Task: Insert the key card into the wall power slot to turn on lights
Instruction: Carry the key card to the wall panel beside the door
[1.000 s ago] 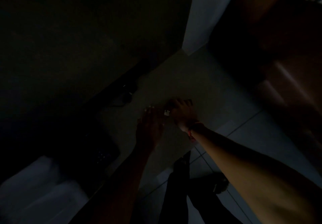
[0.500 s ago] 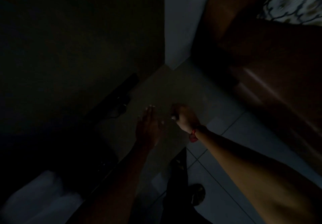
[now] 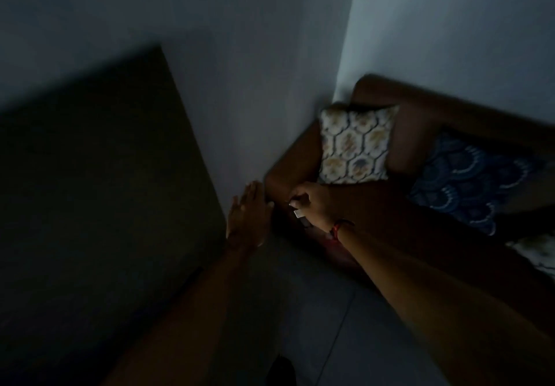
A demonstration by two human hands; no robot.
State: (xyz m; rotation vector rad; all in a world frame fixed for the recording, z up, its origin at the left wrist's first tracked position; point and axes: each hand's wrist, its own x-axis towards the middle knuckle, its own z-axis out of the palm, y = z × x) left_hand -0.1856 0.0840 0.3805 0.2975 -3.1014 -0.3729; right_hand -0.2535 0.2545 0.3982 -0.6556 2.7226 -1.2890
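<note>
White key card (image 3: 298,213) pinched in right hand (image 3: 315,205)

The key card (image 3: 298,213) shows only as a small pale sliver in the dim room, most of it hidden inside the closed fingers of the right hand (image 3: 315,205), which grips it in front of the sofa arm. A light corner sticks out below the fingertips, pointing down and to the left, tilted rather than level. Its colour and any print cannot be made out in the dark. No wall power slot can be made out anywhere in view.
</note>
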